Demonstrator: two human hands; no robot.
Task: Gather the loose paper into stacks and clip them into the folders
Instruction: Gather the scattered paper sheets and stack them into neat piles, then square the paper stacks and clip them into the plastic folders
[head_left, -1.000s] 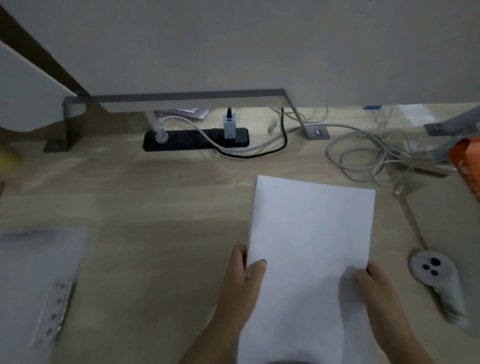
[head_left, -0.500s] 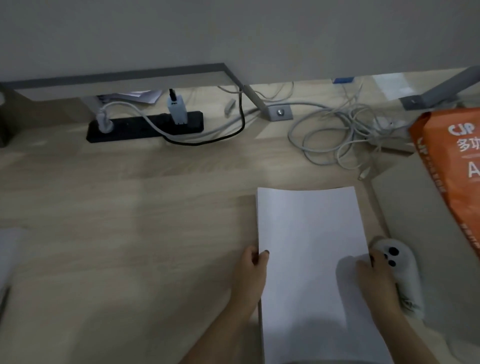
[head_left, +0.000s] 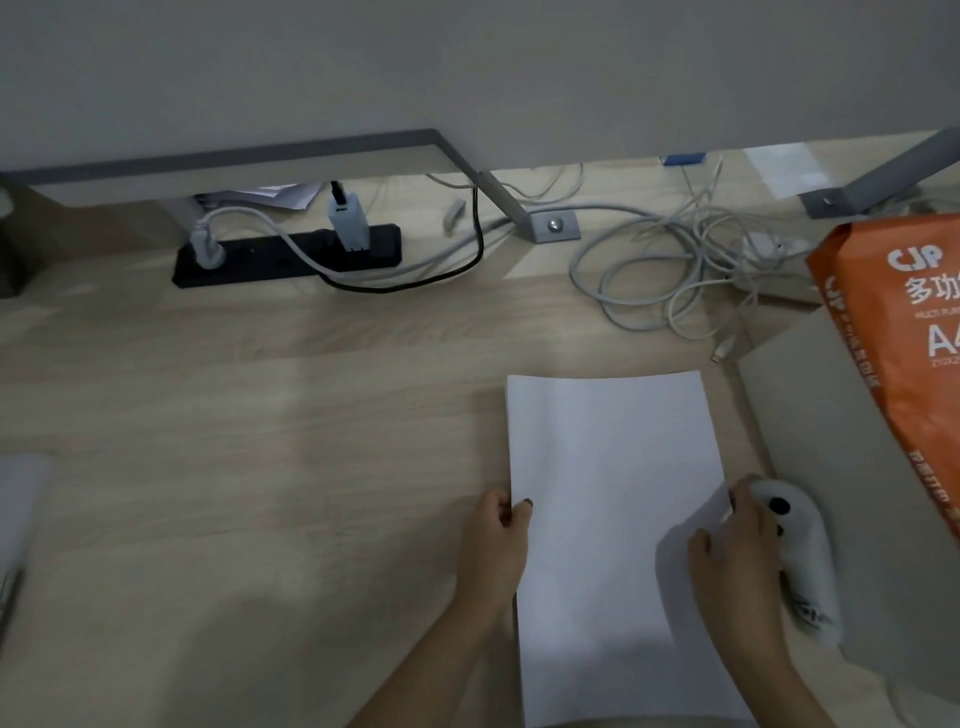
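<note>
A stack of white paper (head_left: 613, 499) lies on the wooden desk (head_left: 260, 467), right of centre, its long side running away from me. My left hand (head_left: 496, 545) grips the stack's left edge, thumb on top. My right hand (head_left: 737, 551) holds the right edge, fingers curled over it, next to a white controller (head_left: 795, 551). A clear folder (head_left: 15, 514) with a metal clip shows only as a sliver at the far left edge.
An orange ream pack of A4 paper (head_left: 904, 364) lies on a grey board (head_left: 831, 467) at the right. A black power strip (head_left: 285, 254) and tangled white cables (head_left: 670, 270) sit at the back, under a grey partition with metal brackets.
The view has swung right: the folder slid almost out of view at left and the orange pack came in. The paper stack has moved right, up against the white controller, both hands still on its edges.
</note>
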